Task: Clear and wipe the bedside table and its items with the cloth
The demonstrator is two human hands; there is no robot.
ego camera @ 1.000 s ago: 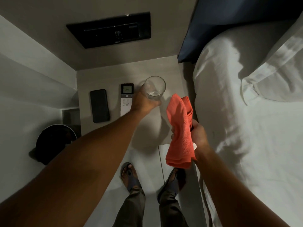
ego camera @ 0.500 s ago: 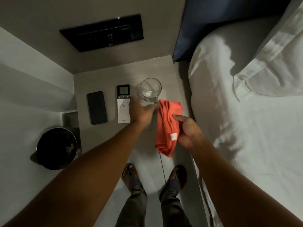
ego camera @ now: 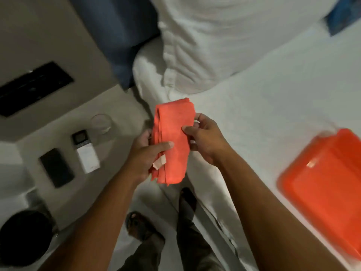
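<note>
Cloth (ego camera: 172, 141), orange, folded, held mid-frame between both hands: left hand (ego camera: 145, 153) gripping its left edge with thumb on top, right hand (ego camera: 205, 139) pinching the right edge. Bedside table (ego camera: 121, 102) at left carries drinking glass (ego camera: 101, 123), remote (ego camera: 85, 151), phone (ego camera: 56, 167). Best to refold the cloth into a flat pad, then lift items off before wiping.

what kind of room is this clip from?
Probably a hotel bedroom. A bed with white sheets and white pillow stands beside a pale bedside table holding a clear drinking glass, a white remote control and a black phone.
</note>
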